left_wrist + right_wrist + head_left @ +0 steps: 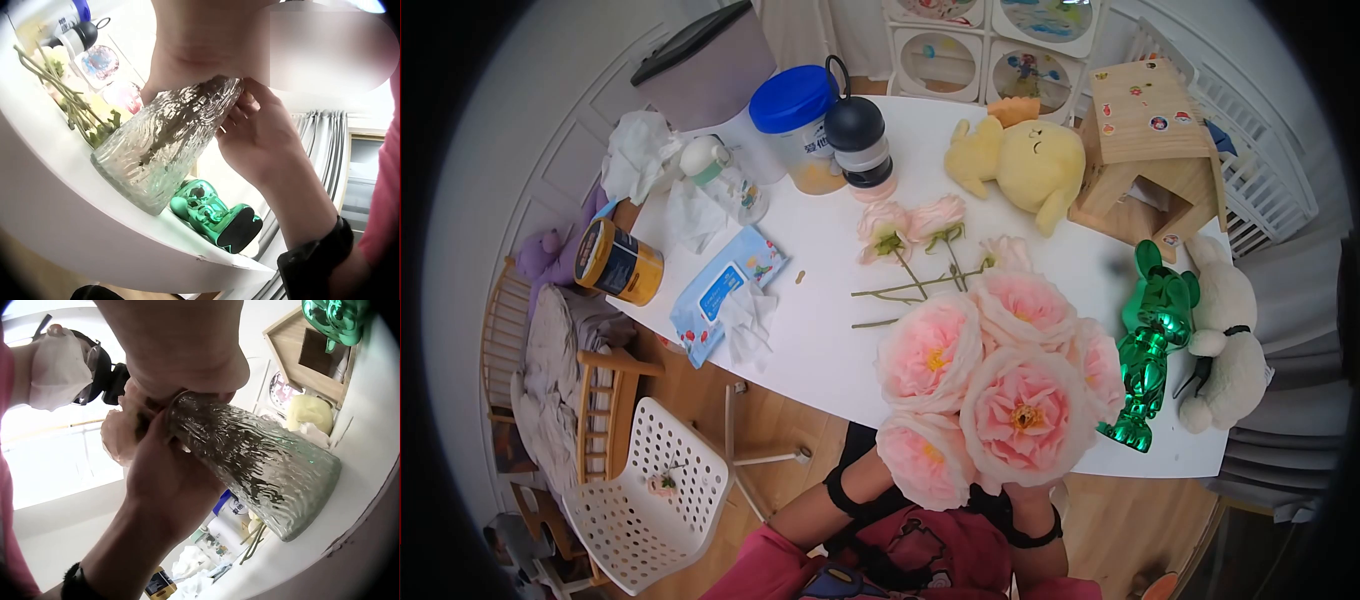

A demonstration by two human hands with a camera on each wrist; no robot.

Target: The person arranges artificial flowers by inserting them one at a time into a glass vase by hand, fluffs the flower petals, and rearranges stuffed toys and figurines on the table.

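A ribbed clear glass vase (164,144) stands at the front edge of the white table, holding large pink roses (1025,410) whose blooms cover it in the head view. My left hand (169,481) grips the vase's neck from one side. From the other side my right hand (256,140) holds the same neck, fingers curled at the rim. In the head view both hands are mostly hidden under the blooms. Several cut roses (883,225) with green stems lie on the table behind the bouquet.
A shiny green bear figure (1148,350) and a white plush toy (1228,340) stand at the right. Behind are a yellow plush (1040,170) and a wooden house (1145,140). Wipes (725,290), a blue-lidded tub (795,130) and bottles occupy the left. A perforated chair (650,500) stands front left.
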